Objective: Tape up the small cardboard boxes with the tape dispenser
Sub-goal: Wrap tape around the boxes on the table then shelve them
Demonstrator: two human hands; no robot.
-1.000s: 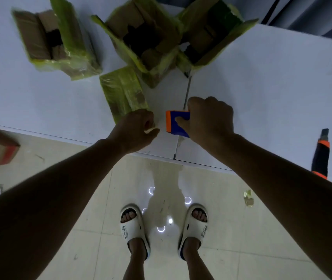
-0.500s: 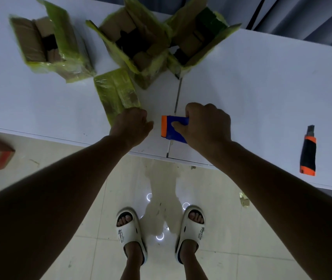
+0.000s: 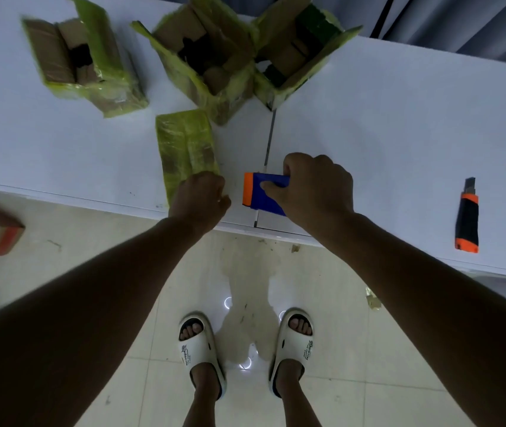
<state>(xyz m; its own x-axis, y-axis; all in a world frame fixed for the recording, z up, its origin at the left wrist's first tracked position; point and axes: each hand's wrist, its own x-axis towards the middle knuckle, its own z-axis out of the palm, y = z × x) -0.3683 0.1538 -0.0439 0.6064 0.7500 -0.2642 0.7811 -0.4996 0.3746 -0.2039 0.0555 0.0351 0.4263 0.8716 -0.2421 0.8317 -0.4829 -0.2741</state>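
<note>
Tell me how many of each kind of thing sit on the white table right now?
Open boxes wrapped in yellow-green tape: 3
Closed taped box: 1
Blue and orange tape dispenser: 1, gripped by the right hand
Black and orange utility knife: 1
Total: 6

A white table (image 3: 399,124) carries three opened boxes (image 3: 214,57) at its far edge, one taped flat box (image 3: 185,146) and a utility knife (image 3: 466,220) on the right
</note>
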